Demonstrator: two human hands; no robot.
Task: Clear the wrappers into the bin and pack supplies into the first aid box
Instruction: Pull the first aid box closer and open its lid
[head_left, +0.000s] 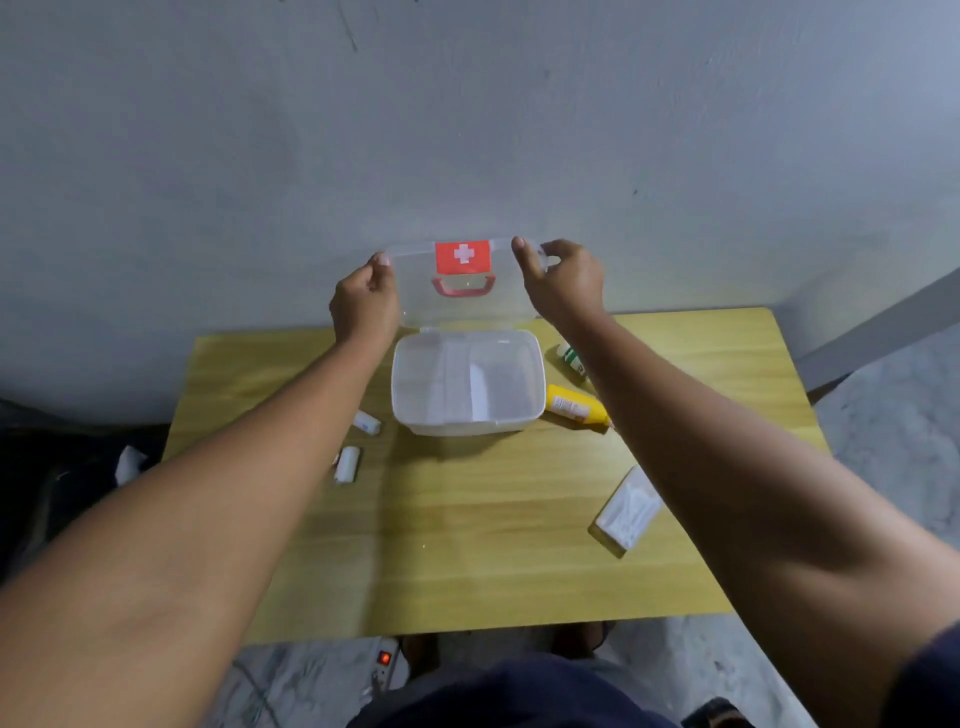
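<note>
Both hands are holding the clear lid (462, 291) of the first aid box (467, 382) upright behind the box's open base. The left hand (363, 301) is pinching the lid's left edge, and the right hand (563, 280) is pinching its right top corner; each grip is closed on the lid. The lid is showing a red cross label (463, 256) and a red handle (463, 286).

The box is sitting toward the far edge of the counter (493, 545), with a divider tray seemingly inside. Right of the box, a yellow tube (575, 406) is lying just beside its wall and a green-and-white bottle (570, 357) is lying a little farther back. Left of the box, two small white bandage rolls (347, 464) are lying near its front corner. A clear packet of white swabs (627, 512) is lying well in front of the box to the right. No bin is visible here.

Probable risks: the lid, held only by fingertips, may be slipping free or dropping shut; a forearm sweeping low could be knocking the tube or bottle off the counter.
</note>
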